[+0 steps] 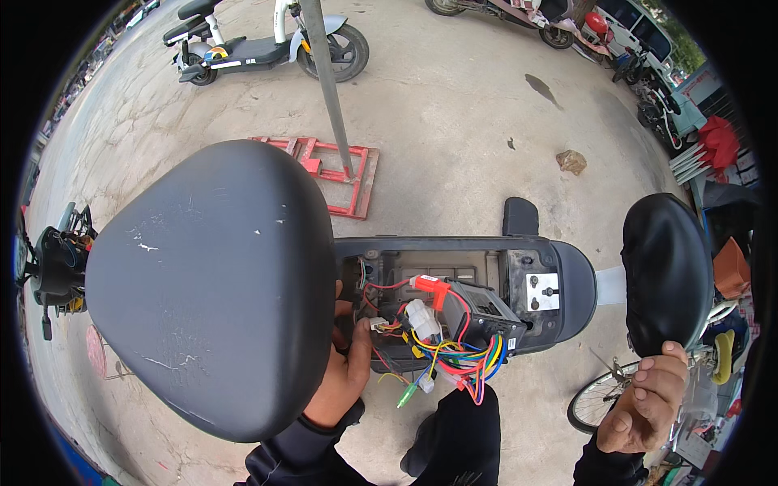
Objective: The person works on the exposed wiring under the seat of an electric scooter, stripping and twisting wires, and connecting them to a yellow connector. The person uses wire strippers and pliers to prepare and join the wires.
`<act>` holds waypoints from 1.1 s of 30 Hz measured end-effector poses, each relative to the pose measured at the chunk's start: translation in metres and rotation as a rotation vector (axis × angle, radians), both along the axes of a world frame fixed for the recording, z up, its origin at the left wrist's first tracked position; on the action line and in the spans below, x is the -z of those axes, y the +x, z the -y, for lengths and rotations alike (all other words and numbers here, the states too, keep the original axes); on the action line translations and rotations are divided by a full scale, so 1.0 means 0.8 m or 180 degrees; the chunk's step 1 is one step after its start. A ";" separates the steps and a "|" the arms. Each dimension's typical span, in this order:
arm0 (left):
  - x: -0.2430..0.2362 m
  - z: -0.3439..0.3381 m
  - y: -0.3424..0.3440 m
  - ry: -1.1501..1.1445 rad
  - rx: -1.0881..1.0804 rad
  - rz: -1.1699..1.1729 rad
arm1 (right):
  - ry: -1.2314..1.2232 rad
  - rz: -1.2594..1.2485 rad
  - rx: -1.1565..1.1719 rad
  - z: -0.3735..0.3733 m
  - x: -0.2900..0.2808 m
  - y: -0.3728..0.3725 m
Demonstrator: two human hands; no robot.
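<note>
- Under the raised front seat (pixel 207 283), at about seven o'clock from the middle of the view, our left hand (pixel 344 368) reached into the open compartment (pixel 454 271) of the electric scooter, its fingers (pixel 361 340) curled among the wires; we could not tell whether they pinched one wire or only pressed against the bundle.
- Just to the three o'clock side of that hand lay the wiring bundle (pixel 458 360), a tangle of red, yellow, blue and green leads spilling over the compartment's near edge, with a white connector (pixel 421 316) and an orange-red connector (pixel 431 285) on top.
- Beside the bundle, further toward three o'clock, sat the grey controller box (pixel 485 312), tilted in the tray.
- Our right hand (pixel 644 401), at about four o'clock, was loosely cupped, palm turned inward, under the lower edge of the rear pad (pixel 666 271); it gripped nothing that we could see.
- We judged the step in hand to be sorting or tracing the wiring at the controller, with the seat already lifted and the leads pulled out.
- We judged that the next move would call for a fine pinch on a single plug, the second hand steadying the box, and care not to tug the thin leads.
- On the concrete ground (pixel 454 121), at twelve o'clock, stood a red metal frame (pixel 340 174) with a grey pole (pixel 328 81), and a parked scooter (pixel 267 44) beyond.
</note>
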State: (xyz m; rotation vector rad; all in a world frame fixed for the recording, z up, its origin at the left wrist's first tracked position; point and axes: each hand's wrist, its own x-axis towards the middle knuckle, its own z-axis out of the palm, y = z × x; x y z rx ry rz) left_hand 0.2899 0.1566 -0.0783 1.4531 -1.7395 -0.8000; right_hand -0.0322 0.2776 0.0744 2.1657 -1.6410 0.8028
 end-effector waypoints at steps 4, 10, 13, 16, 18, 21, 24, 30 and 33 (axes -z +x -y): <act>0.019 0.004 0.013 -0.0032 0.0200 -0.0338 | 0.0346 0.0299 -0.0681 0.042 0.046 0.019; 0.062 -0.005 0.021 -0.0850 -0.0042 -0.0995 | 0.1555 0.0206 -0.0712 0.101 0.086 0.031; 0.066 -0.018 0.025 -0.0762 -0.0056 -0.1628 | 0.1752 0.0340 -0.1100 0.125 0.104 0.028; 0.061 -0.026 0.024 -0.0445 -0.0116 -0.2140 | 0.1760 0.1020 -0.0850 0.134 0.118 0.026; 0.055 -0.033 0.020 -0.0295 -0.0241 -0.2266 | 0.1791 0.1332 -0.0656 0.138 0.123 0.026; 0.046 -0.044 0.016 -0.0244 -0.0192 -0.2492 | 0.1637 0.1521 -0.0499 0.136 0.133 0.031; 0.035 -0.052 0.018 -0.0325 0.0229 -0.1732 | 0.1408 0.2092 -0.0466 0.138 0.145 0.036; 0.025 -0.059 0.007 -0.0125 0.0096 -0.2003 | 0.1298 0.2071 -0.0284 0.138 0.154 0.041; 0.023 -0.060 0.007 -0.0162 0.0163 -0.2086 | 0.1238 0.1971 -0.0183 0.136 0.156 0.044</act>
